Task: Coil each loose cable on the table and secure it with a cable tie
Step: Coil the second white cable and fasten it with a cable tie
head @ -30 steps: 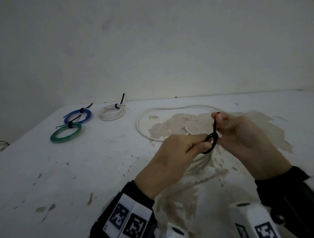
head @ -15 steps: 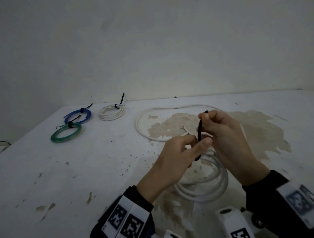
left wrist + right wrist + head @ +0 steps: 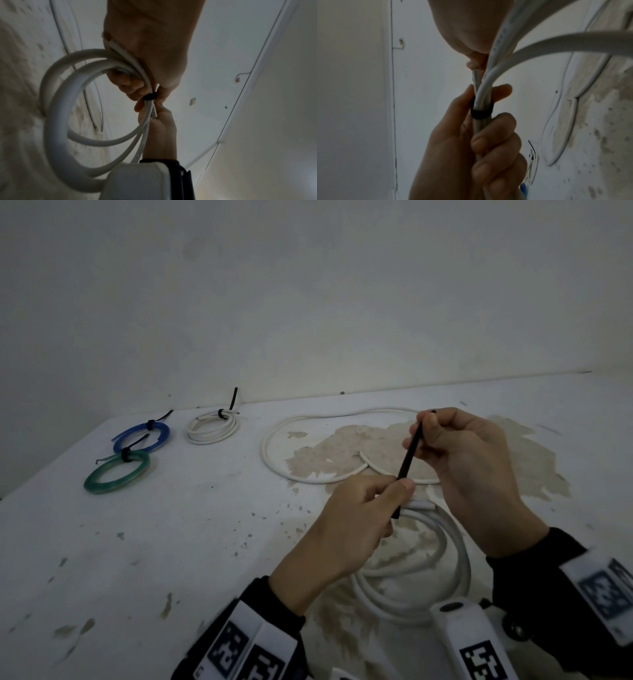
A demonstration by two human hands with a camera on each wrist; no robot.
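My left hand [image 3: 394, 491] grips a coil of white cable [image 3: 452, 546] just above the table, fingers curled round the gathered strands [image 3: 481, 132]. A black cable tie [image 3: 407, 460] is wrapped round that bundle as a snug loop [image 3: 481, 112], also seen in the left wrist view [image 3: 149, 96]. My right hand [image 3: 424, 433] pinches the tie's tail, which runs straight up and to the right from the left thumb. The coil [image 3: 56, 121] hangs below both hands. A second white cable [image 3: 274, 446] lies loose on the table behind them.
Three tied coils lie at the far left: a blue one [image 3: 144, 436], a green one [image 3: 116, 474] and a white one [image 3: 212, 428]. The white table [image 3: 171, 542] has worn brown patches, and a wall stands right behind it.
The tie was a wide open loop between my hands. My right hand has drawn the tail upward, the loop has closed round the bundle, and the coil now shows below my hands.
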